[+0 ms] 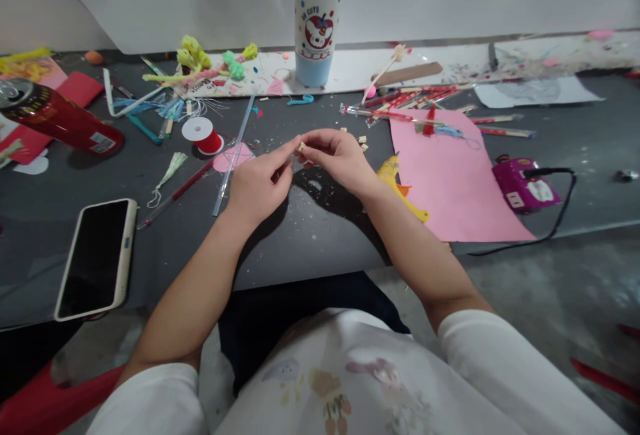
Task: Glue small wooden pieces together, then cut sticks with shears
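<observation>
Over the middle of the dark table, my two hands meet at the fingertips. Thumb and fingers of my right hand [337, 158] pinch a small pale wooden-looking piece [302, 147]. My left hand [263, 182] is closed, its fingers together and its index tip against that piece; whatever else it holds is hidden. Several similar small pale pieces [363, 142] lie just beyond my right wrist. Pale crumbs are scattered on the table [313, 242] below. A yellow glue gun [400, 188] lies beside my right forearm, partly covered by it.
A pink sheet [460, 188] and purple box with a black cable [525, 185] are at right. Bottle [315, 35] stands behind. At left are a red thread spool [204, 136], clear glue stick [233, 162], phone [95, 258] and tilted red can [60, 118].
</observation>
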Demonstrator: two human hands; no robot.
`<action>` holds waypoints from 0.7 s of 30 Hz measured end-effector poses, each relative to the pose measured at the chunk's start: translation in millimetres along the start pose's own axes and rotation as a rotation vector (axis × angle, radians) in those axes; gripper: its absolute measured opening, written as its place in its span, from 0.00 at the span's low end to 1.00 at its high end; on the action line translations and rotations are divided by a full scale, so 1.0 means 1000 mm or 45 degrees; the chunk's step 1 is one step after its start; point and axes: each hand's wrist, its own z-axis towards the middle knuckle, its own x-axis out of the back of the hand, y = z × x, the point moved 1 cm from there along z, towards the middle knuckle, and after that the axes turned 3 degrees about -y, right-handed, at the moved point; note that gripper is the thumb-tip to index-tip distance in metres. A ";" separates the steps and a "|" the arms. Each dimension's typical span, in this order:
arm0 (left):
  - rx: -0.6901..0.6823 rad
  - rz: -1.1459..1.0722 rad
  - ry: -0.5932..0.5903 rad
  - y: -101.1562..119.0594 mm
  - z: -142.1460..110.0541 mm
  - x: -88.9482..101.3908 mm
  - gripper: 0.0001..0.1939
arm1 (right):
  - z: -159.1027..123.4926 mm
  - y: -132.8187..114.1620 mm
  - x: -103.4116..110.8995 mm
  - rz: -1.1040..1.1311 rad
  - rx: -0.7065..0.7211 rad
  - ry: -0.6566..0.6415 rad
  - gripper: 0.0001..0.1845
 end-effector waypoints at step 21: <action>0.048 0.007 0.029 0.002 0.001 0.001 0.20 | -0.001 -0.002 0.000 -0.026 -0.004 0.010 0.19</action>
